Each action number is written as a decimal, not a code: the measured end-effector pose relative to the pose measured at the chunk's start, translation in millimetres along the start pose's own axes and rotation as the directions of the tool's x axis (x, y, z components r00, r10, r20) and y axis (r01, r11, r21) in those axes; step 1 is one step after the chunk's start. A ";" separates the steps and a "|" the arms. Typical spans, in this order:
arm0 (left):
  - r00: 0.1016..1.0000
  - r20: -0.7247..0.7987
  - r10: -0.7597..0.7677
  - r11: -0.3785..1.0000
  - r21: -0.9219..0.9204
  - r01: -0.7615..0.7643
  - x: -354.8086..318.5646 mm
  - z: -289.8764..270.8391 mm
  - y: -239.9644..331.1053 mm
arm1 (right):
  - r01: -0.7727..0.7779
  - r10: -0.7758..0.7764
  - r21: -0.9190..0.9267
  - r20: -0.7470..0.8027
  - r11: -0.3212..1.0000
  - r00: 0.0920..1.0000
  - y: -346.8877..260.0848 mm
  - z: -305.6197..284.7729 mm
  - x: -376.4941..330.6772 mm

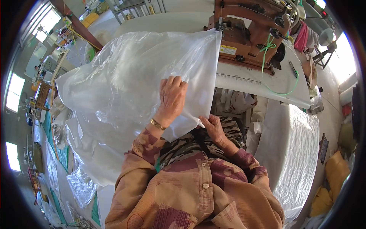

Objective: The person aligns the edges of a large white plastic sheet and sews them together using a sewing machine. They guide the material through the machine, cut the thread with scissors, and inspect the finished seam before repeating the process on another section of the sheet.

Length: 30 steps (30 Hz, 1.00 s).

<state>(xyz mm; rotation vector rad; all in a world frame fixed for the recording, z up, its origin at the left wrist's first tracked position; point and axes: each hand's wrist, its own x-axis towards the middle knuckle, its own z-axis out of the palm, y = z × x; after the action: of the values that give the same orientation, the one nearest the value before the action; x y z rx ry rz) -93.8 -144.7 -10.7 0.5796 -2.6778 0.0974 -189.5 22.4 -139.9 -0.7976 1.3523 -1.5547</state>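
A large translucent white plastic sheet (133,72) spreads over the table and hangs down toward my lap. Its far right corner lies at the needle end of a brown sewing machine (263,23). My left hand (173,95), with a gold-coloured band on the wrist, is closed on the sheet, fingers curled into it. Nearer my body, my right hand (214,129) pinches the sheet's right edge between thumb and fingers. Folds run from the hands up toward the machine. What lies beneath the sheet is hidden.
A ruler strip (238,78) runs along the table edge before the machine. Green thread (268,45) trails to small snips (293,69) at right. A stack of white sheeting (289,152) stands at my right. A brown post (82,26) rises at far left.
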 end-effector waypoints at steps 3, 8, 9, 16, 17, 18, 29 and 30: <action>0.982 -0.184 0.035 0.945 -0.313 -0.092 -9.8 -13.9 12.5 | 0.020 -0.020 0.084 0.000 0.996 1.000 -5.9 4.9 -6.7; 0.935 -0.353 -0.030 0.974 -0.222 -0.053 -5.1 -18.3 15.7 | 0.024 -0.025 0.071 0.026 0.997 0.999 -12.7 10.2 -7.4; 0.936 -0.346 -0.058 0.991 -0.130 0.014 0.4 -15.2 11.5 | 0.023 -0.025 0.075 0.025 0.997 0.999 -14.3 10.6 -7.5; 0.961 -0.224 0.160 0.981 -0.073 -0.181 -7.6 -19.3 19.2 | 0.033 -0.034 0.141 0.003 0.989 0.999 -25.4 15.8 -15.3; 0.964 -0.204 0.171 0.980 -0.068 -0.189 -13.0 -23.9 25.3 | 0.054 -0.053 0.138 -0.009 0.989 0.999 -25.6 16.2 -16.6; 0.967 -0.191 0.170 0.979 -0.081 -0.188 -15.9 -27.4 30.3 | 0.059 -0.059 0.139 -0.009 0.988 0.998 -25.3 16.3 -17.6; 0.996 -0.080 0.040 0.935 -0.348 -0.066 -29.2 -3.3 51.9 | 0.181 -0.182 -0.011 -0.055 0.983 0.982 -29.1 18.7 -27.6; 0.996 -0.078 0.031 0.940 -0.338 -0.055 -31.4 -1.7 51.9 | 0.202 -0.203 -0.035 -0.050 0.979 0.978 -32.8 18.7 -31.0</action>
<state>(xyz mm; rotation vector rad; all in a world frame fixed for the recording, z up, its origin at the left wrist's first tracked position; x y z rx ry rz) -88.3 -85.2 -20.7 0.3986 -2.5549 -0.3213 -167.6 43.3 -101.6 -0.9422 1.3700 -1.7277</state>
